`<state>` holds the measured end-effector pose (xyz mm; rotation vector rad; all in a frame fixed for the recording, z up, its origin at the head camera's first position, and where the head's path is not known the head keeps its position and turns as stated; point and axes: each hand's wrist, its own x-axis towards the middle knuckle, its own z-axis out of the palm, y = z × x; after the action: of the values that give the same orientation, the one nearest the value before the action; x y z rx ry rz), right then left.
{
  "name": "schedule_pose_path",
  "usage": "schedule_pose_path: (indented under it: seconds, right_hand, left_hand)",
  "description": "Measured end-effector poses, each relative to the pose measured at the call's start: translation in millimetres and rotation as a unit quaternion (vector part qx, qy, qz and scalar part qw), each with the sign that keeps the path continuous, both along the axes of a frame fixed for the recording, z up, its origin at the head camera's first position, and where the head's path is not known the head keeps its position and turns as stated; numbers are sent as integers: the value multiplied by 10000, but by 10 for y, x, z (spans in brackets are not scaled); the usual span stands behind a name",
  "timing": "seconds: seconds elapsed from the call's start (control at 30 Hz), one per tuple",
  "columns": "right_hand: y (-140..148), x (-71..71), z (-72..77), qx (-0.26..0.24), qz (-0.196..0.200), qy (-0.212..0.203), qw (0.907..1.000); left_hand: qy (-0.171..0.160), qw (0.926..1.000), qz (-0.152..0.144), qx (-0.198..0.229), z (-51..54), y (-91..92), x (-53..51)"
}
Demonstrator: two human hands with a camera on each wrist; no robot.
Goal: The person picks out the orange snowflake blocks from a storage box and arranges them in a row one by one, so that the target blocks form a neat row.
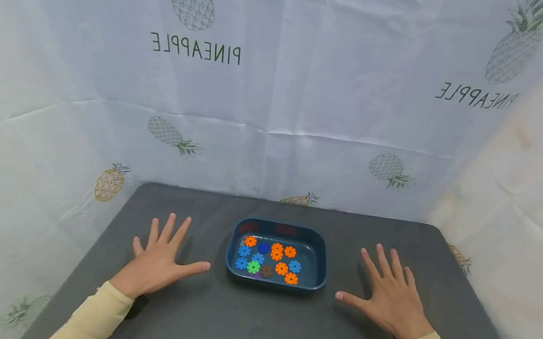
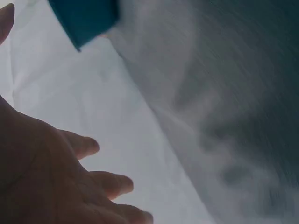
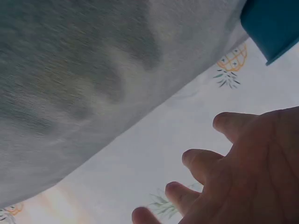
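A dark blue rectangular tray [image 1: 274, 283] stands in the middle of the table in the head view. Several small notched discs lie in it: orange discs [image 1: 281, 269], light blue discs [image 1: 295, 266], a dark blue disc [image 1: 264, 248], a green disc [image 1: 253, 267] and a brown disc [image 1: 266, 271], with a bit of purple under the green one. To the tray's left is my left hand [image 1: 156, 263], fingers spread and holding nothing. My right hand [image 1: 392, 301] is spread out on the other side, also holding nothing. Both wrist views show a corner of the tray [image 2: 88, 18], apart from the fingers.
The dark grey table [image 1: 264, 329] has rounded far corners. White cloth [image 1: 279, 98] printed with pineapples hangs behind it and at both sides, close to the table's edges.
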<state>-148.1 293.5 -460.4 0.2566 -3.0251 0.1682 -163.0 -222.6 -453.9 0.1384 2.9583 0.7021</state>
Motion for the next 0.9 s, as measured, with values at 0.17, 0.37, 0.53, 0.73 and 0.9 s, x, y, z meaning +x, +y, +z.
schedule_pose_path:
  seconds: [0.17, 0.37, 0.53, 0.73, 0.9]
  right_hand:
    - [-125, -154, 139, 21, 188, -67, 9998]
    - [-263, -372, 371, -24, 541, -54, 9985]
    - [-455, -546, 543, -39, 998, -55, 9950]
    - [-716, -719, 689, 60, 1685, -271, 9853]
    - [-923, -825, 799, 147, 2161, -628, 9742]
  left_hand:
    - [-401, 9970, -70, 657, 18, 232, -120]
    - [-375, 9881, -174, 1484, 22, 560, -333]
    - [-171, 9838, 57, 1786, -48, 738, -482]
    - [-82, 9801, 248, 1968, -122, 822, -568]
    - [-125, 9757, 259, 2171, -134, 849, -592]
